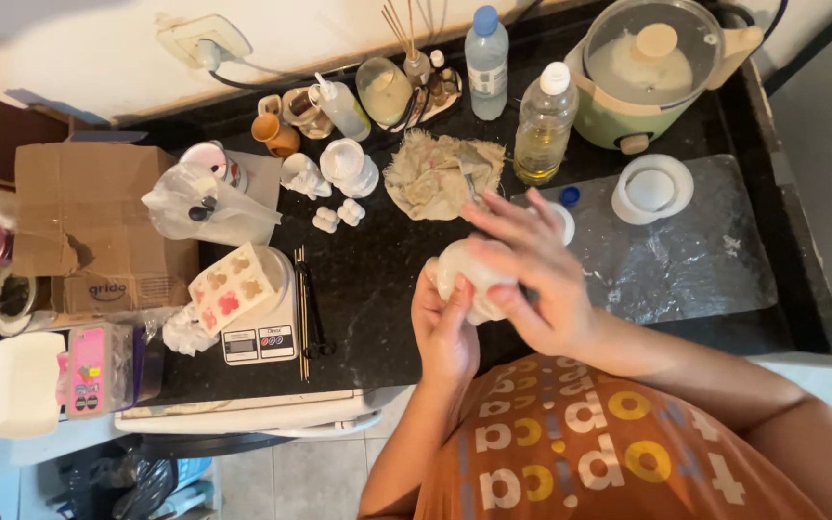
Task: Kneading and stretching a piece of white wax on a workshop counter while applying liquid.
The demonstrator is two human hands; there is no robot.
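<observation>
Both of my hands hold a rounded white mould-like piece (466,272) above the dark stone counter (377,279). My left hand (443,332) cups it from below. My right hand (532,270) wraps over its top and right side, fingers spread across it. What the piece is exactly I cannot tell, since my fingers cover most of it. A crumpled beige cloth (440,171) lies just beyond my hands.
A small scale (264,339) carries a pale mould with pink shapes (231,287). White figurines (344,173), a cardboard box (89,226), two bottles (543,120), a green electric pot (652,72), a white lid (652,190) on a stone slab and thin sticks (302,308) surround them.
</observation>
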